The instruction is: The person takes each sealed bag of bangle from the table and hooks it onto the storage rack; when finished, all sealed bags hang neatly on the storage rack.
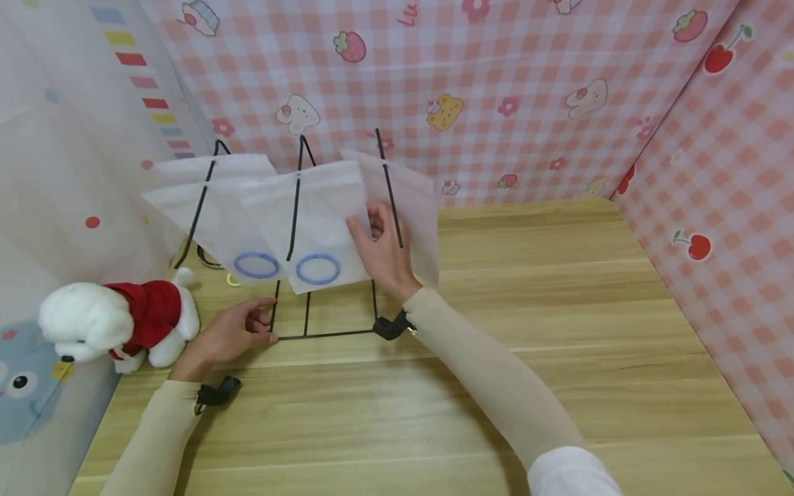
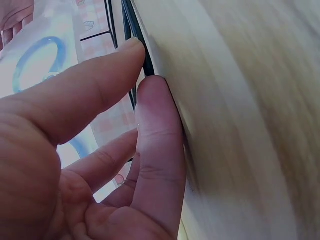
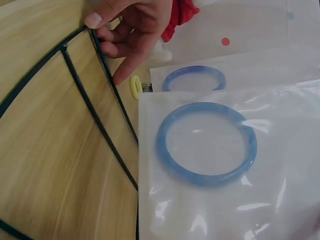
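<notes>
A black wire rack stands on the table, with clear plastic bags hanging from its prongs. Two bags show blue bangles through the plastic; the right wrist view shows one bangle large and close. My left hand pinches the front left corner of the rack's base between thumb and finger. At the right edge of the middle bag, my right hand has its thumb in front and curled fingers behind. The right prong passes across this hand. Its fingertips are partly hidden.
Beside my left hand sits a white plush dog in red clothes. A small yellow ring and a dark band lie behind the rack's left side. Another bag hangs right of my right hand. Patterned cloth walls border the table.
</notes>
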Action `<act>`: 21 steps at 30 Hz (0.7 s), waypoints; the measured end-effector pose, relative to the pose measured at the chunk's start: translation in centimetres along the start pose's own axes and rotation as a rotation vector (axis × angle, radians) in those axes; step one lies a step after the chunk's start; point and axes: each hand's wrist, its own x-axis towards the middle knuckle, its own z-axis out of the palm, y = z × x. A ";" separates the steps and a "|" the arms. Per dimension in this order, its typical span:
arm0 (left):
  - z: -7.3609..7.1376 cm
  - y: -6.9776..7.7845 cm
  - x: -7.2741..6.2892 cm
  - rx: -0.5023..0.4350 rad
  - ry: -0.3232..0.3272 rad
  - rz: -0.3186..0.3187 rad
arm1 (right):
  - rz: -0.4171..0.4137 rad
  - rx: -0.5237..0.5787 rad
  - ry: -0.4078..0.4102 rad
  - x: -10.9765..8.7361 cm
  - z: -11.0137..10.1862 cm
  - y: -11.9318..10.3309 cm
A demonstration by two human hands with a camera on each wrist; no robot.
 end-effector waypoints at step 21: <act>0.2 0.0 -0.2 -0.025 0.000 0.019 | 0.020 -0.113 -0.271 -4.3 -5.7 1.8</act>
